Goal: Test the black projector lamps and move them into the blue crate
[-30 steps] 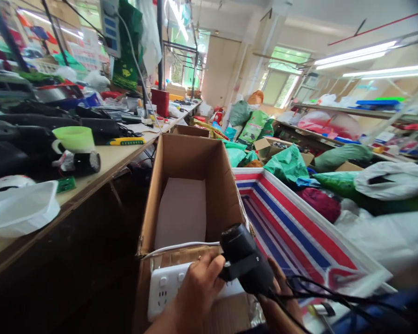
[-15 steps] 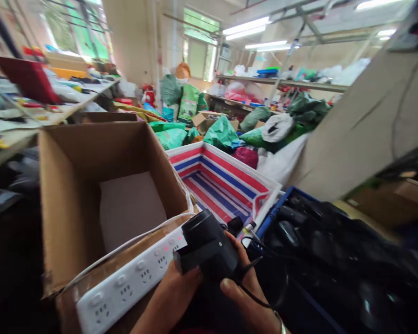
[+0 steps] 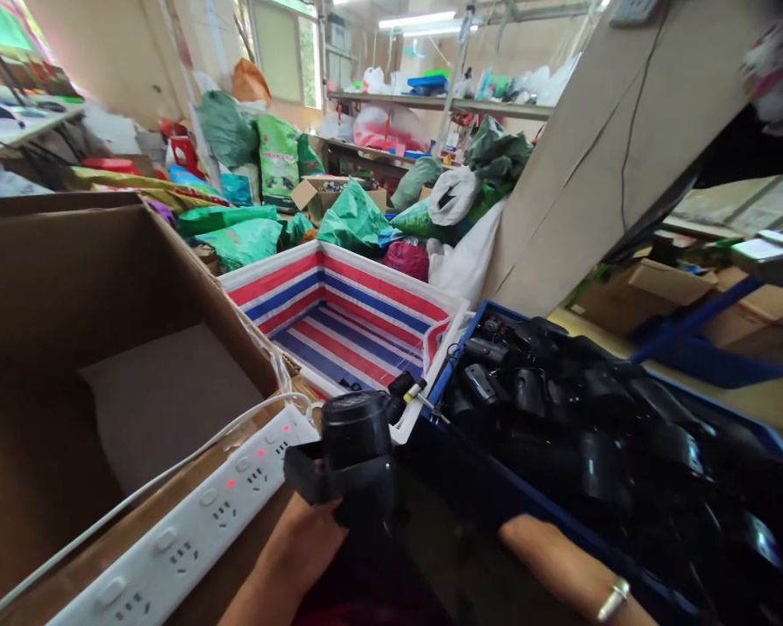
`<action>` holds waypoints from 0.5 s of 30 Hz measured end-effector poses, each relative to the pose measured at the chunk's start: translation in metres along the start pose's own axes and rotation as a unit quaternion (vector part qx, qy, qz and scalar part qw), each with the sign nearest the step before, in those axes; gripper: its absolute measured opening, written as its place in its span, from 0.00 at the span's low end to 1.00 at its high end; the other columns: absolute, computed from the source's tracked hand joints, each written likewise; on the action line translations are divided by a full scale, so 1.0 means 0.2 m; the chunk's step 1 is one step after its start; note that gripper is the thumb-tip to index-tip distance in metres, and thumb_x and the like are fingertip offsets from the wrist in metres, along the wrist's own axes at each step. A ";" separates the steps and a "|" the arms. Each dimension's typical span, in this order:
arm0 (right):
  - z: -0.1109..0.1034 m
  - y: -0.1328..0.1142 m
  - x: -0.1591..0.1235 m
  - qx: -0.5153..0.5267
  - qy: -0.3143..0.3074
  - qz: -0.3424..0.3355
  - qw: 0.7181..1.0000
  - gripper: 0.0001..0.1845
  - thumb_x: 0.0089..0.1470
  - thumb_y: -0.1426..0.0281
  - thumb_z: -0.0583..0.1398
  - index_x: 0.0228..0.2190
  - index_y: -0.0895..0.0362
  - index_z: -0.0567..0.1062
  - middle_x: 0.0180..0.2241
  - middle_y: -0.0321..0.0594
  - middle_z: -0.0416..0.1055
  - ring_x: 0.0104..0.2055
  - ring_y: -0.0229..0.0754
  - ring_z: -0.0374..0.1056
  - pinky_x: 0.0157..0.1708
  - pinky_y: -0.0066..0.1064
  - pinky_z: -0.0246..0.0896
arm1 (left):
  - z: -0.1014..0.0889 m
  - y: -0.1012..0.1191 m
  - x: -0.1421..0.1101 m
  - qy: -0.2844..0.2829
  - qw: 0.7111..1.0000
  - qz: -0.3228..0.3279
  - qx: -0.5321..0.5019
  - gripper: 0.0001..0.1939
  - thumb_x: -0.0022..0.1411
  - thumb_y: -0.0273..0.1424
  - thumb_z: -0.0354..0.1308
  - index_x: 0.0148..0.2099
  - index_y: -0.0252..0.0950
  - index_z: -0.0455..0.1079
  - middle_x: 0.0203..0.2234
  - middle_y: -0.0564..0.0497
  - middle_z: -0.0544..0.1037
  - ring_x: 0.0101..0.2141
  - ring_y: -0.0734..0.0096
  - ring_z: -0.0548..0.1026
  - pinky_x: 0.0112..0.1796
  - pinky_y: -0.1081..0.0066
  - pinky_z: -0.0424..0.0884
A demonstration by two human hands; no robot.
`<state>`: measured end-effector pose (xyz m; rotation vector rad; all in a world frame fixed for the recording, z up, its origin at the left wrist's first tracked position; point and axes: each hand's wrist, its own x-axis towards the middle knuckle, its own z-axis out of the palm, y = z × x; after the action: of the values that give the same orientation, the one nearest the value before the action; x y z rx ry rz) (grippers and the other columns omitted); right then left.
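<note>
My left hand [image 3: 310, 539] is closed round a black, round-bodied device that looks like a hair dryer [image 3: 358, 439], held upright above my lap. A squared black part juts from its left side, and the lower end fades into shadow. My right hand [image 3: 538, 543] is apart from it, near the side of the blue crate [image 3: 460, 348]. A silver-coloured band circles that wrist, and the fingers are lost in the dark. Left of my left hand lies a white power strip [image 3: 192, 530] with several sockets and red lights, on cardboard.
An open cardboard box [image 3: 189, 261] with a sheet inside stands at left. Ahead is a striped red, white and blue lined bin [image 3: 378, 296]. Many black devices [image 3: 593, 461] fill the crate at right. Green bags [image 3: 352, 217] are piled behind, and a slanting pillar [image 3: 580, 165] rises at right.
My right hand has let go of the hair dryer and moved right, towards the crate. My left hand keeps hold of it, now more upright. The view has swung right.
</note>
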<state>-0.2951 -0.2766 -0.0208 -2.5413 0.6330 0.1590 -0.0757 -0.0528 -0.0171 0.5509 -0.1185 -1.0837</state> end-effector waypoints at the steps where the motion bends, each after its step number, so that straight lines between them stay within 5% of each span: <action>1: -0.01 0.06 0.02 -0.009 0.022 0.026 0.999 0.10 0.43 0.70 0.61 0.31 0.53 0.79 0.33 0.42 0.78 0.36 0.45 0.74 0.40 0.36 0.70 | -0.03 0.00 0.01 0.017 1.000 -0.006 -0.002 0.18 0.46 0.29 0.70 0.42 0.40 0.75 0.33 0.53 0.81 0.35 0.65 0.77 0.40 0.69 0.70; 4: 0.00 0.11 0.20 -0.026 0.097 0.061 0.993 0.17 0.54 0.67 0.55 0.44 0.59 0.74 0.44 0.49 0.73 0.44 0.46 0.71 0.47 0.38 0.66 | -0.04 -0.02 0.02 0.080 0.996 -0.032 0.003 0.16 0.43 0.25 0.70 0.37 0.41 0.76 0.30 0.56 0.81 0.32 0.70 0.77 0.34 0.74 0.70; 8: 0.09 0.01 0.56 -0.049 0.160 0.059 0.984 0.22 0.59 0.62 0.53 0.52 0.59 0.67 0.49 0.50 0.68 0.50 0.46 0.67 0.50 0.36 0.62 | 0.02 -0.09 0.03 0.131 0.988 -0.068 0.042 0.23 0.40 0.26 0.70 0.42 0.41 0.74 0.30 0.55 0.80 0.32 0.69 0.76 0.35 0.73 0.69; 12: 0.10 -0.03 0.79 -0.095 0.149 0.068 0.982 0.12 0.57 0.69 0.56 0.40 0.59 0.75 0.38 0.46 0.72 0.36 0.42 0.71 0.37 0.34 0.66 | 0.02 -0.14 0.02 0.146 0.980 -0.090 0.097 0.28 0.40 0.27 0.68 0.47 0.39 0.71 0.32 0.51 0.79 0.34 0.62 0.76 0.36 0.67 0.68; 15: -0.03 0.05 0.84 -0.116 0.165 0.082 0.976 0.09 0.58 0.71 0.55 0.35 0.61 0.74 0.36 0.41 0.73 0.36 0.39 0.70 0.38 0.35 0.65 | -0.01 -0.15 0.01 0.140 0.981 -0.100 0.094 0.28 0.41 0.30 0.67 0.48 0.37 0.70 0.35 0.47 0.79 0.37 0.54 0.76 0.38 0.61 0.68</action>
<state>-0.1509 -0.3552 -0.0583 -2.7639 1.0047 -0.1468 -0.0974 -0.0647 -0.0326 0.8948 0.0839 -1.1852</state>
